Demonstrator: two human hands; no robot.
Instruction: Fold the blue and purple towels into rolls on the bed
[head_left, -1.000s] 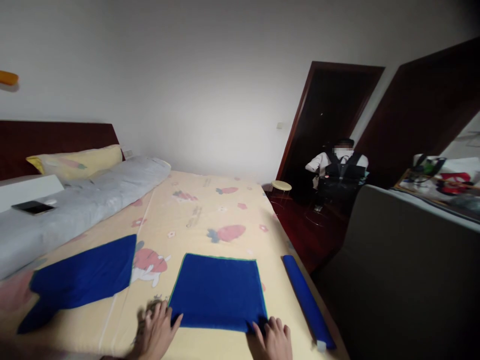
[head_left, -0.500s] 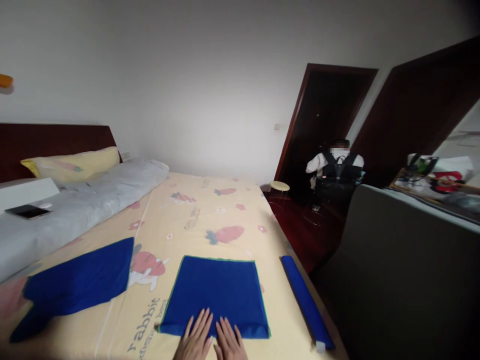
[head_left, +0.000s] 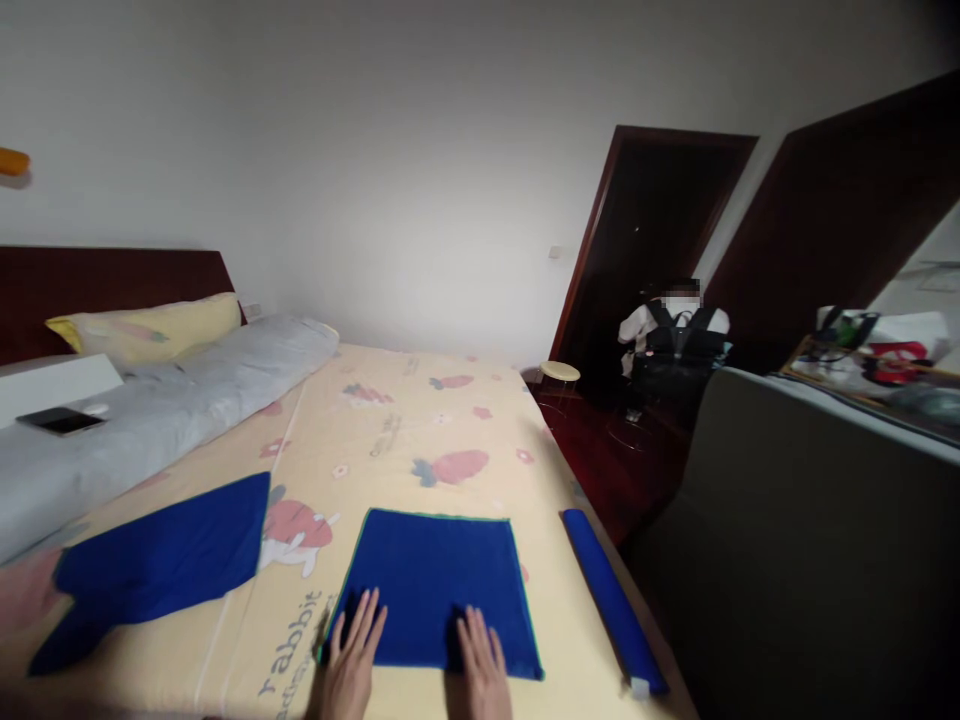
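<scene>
A blue cloth [head_left: 435,570] with green edging is spread flat on the bed, close in front of me. My left hand [head_left: 352,650] is over its near left corner, fingers stretched out. Over the near edge, right of the middle, my right hand [head_left: 484,660] has its fingers extended too. Whether the fingertips press on the fabric or hover just above it, I cannot tell. To the left lies a second blue cloth [head_left: 172,555], uneven, with one end bunched. A blue rolled-up cloth [head_left: 611,600] with a small white tag lies along the bed's right side.
The patterned bed sheet [head_left: 450,430] runs to the far wall. A grey quilt [head_left: 225,370], a yellow pillow [head_left: 180,330] and a dark flat device [head_left: 64,420] are at left. Beyond the bed's right edge are a stool [head_left: 559,372], a seated person [head_left: 675,330] and a dark panel [head_left: 810,530].
My hands have moved apart: the left one went left towards the cloth's corner, the right one right. They were side by side at the middle of the near edge before.
</scene>
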